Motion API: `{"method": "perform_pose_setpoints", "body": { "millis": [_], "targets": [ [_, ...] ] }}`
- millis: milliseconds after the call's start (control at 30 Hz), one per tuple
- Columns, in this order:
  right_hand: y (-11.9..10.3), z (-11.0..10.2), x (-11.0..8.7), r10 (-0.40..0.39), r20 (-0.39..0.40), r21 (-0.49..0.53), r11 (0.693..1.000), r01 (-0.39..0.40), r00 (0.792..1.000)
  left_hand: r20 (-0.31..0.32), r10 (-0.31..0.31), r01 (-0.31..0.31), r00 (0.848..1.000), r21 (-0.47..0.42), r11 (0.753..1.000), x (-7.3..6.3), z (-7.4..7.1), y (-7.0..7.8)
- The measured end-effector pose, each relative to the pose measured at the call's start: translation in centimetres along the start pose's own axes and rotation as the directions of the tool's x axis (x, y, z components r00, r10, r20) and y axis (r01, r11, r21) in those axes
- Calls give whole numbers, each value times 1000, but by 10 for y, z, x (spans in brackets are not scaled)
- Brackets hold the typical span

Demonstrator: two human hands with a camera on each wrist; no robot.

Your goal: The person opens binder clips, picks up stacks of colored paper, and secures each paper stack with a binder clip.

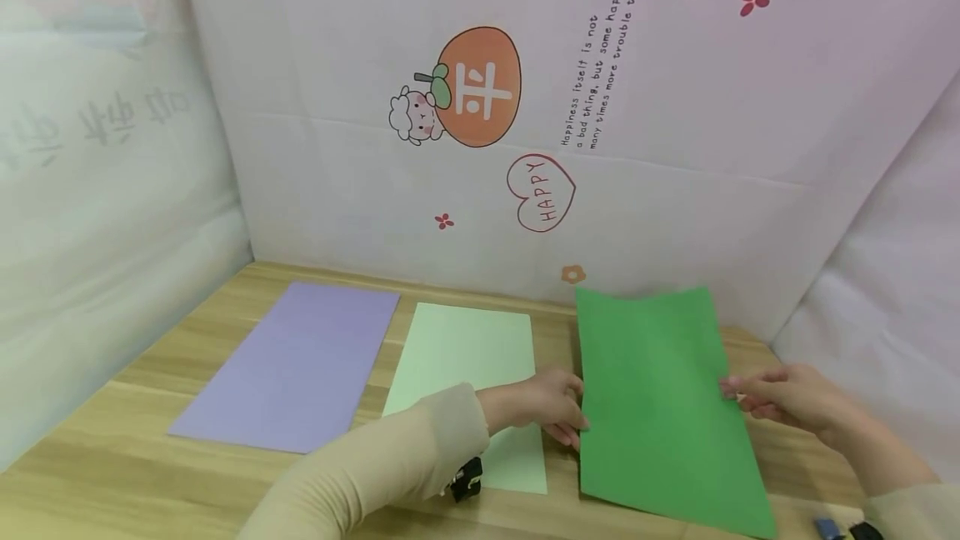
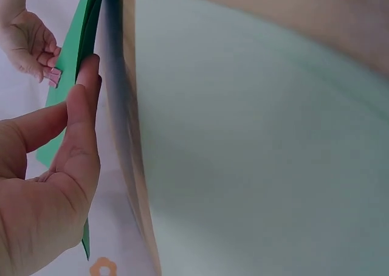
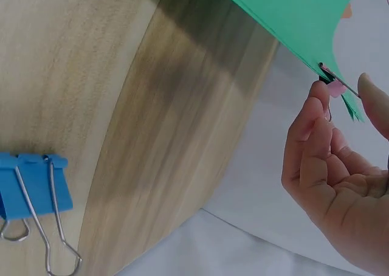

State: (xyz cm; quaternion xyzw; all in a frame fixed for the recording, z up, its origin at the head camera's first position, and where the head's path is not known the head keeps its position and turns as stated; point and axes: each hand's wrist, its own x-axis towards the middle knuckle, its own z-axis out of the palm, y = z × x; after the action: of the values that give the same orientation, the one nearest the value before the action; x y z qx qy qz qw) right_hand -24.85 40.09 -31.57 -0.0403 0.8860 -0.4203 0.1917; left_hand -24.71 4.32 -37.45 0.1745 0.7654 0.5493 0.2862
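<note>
Several green paper sheets (image 1: 652, 390), stacked together, stand raised off the table with a bent top edge. My left hand (image 1: 551, 405) pinches their left edge between thumb and fingers. At the opposite edge, my right hand (image 1: 802, 398) holds a pink binder clip (image 3: 336, 88) by its wire handles, thumb on one side and fingers on the other. The clip sits at the sheets' edge; how far it grips them is hard to tell. In the left wrist view, the layered green edge (image 2: 91, 20) shows beside my fingers.
A pale green sheet (image 1: 468, 348) lies partly under my left forearm. Farther left on the wooden table (image 1: 135, 407) is a purple sheet (image 1: 292, 365). A blue binder clip (image 3: 33, 185) lies near my right wrist. Printed white cloth (image 1: 337, 182) hangs behind the table.
</note>
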Motion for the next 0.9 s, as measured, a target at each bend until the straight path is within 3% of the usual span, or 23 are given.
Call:
{"method": "perform_pose_setpoints", "body": {
  "millis": [233, 367, 600, 900],
  "targets": [
    [-8, 8, 3, 28, -33, -53, 998, -30, 999, 42, -13, 12, 999, 46, 999, -2, 5, -3],
    [-10, 12, 6, 44, -49, -66, 997, -48, 998, 30, -43, 41, 999, 63, 997, -3, 7, 0],
    [-10, 14, 10, 60, -54, -80, 995, -64, 997, 54, -105, 103, 993, 34, 994, -2, 9, 4],
    [-2, 9, 14, 86, -86, -68, 993, -92, 993, 67, -139, 139, 988, 6, 990, 3, 11, 7]
  ]
}}
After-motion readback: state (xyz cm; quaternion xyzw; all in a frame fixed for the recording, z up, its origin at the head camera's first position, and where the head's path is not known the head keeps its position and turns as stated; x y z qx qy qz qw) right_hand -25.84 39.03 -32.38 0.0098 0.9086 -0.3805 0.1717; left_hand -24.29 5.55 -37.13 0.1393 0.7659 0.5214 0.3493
